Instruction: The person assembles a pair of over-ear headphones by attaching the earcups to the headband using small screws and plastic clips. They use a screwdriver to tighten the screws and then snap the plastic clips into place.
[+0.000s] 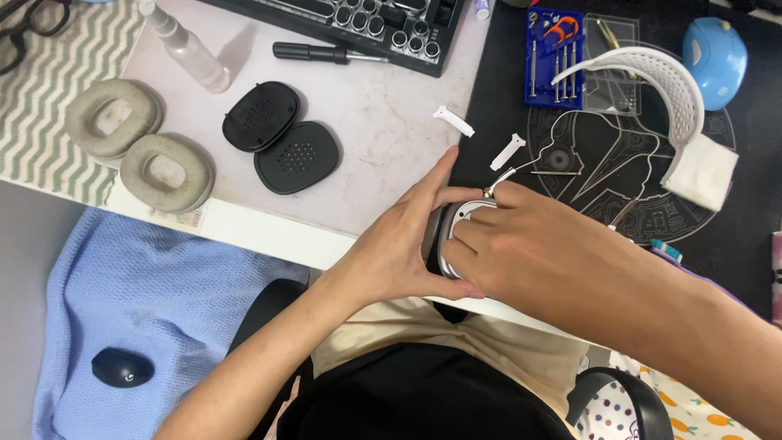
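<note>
We see both hands clasped on a silver headphone ear cup (453,236) at the table's (375,138) near edge: left hand (403,244) cupping its side, right hand (521,244) pressing on top. Two black cup covers (281,137) and grey ear cushions (138,143) lie left; a blue case (554,59) holds small screwdrivers beside the white headband (664,77).

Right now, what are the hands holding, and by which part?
Both hands, left and right, grip a silver headphone earcup by its rim.
</note>
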